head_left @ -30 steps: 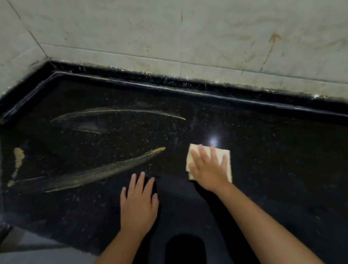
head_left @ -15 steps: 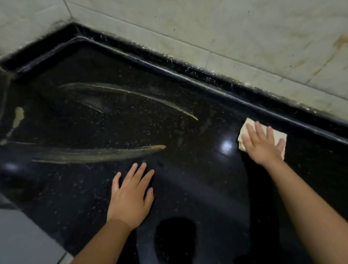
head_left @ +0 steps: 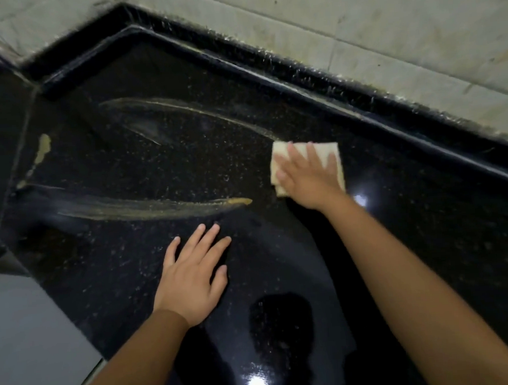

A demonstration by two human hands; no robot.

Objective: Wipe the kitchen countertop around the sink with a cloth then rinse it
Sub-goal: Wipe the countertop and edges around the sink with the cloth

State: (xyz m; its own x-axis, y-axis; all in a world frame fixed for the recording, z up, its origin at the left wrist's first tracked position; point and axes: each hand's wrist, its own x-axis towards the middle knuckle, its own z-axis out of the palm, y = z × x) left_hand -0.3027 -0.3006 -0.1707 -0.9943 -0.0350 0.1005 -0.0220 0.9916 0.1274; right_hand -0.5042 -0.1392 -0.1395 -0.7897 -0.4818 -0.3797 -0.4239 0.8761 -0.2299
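Note:
A folded pale yellow cloth (head_left: 277, 158) lies flat on the black speckled countertop (head_left: 427, 226). My right hand (head_left: 308, 177) presses down on it with fingers spread, palm covering most of it. My left hand (head_left: 192, 276) rests flat on the bare counter nearer to me, fingers apart, holding nothing. Two long yellowish smears cross the counter: one (head_left: 158, 208) just left of my left fingertips, another (head_left: 188, 113) farther back, ending near the cloth. The sink is not in view.
A raised black lip (head_left: 361, 114) runs along the back of the counter below a pale tiled wall (head_left: 385, 29). A small yellow stain (head_left: 43, 148) sits by a seam at the left. The counter's front edge (head_left: 76, 319) drops to grey floor at lower left.
My right hand slid the cloth out to the right near the back lip, then back leftwards to the end of the far smear. My left hand stayed flat in place.

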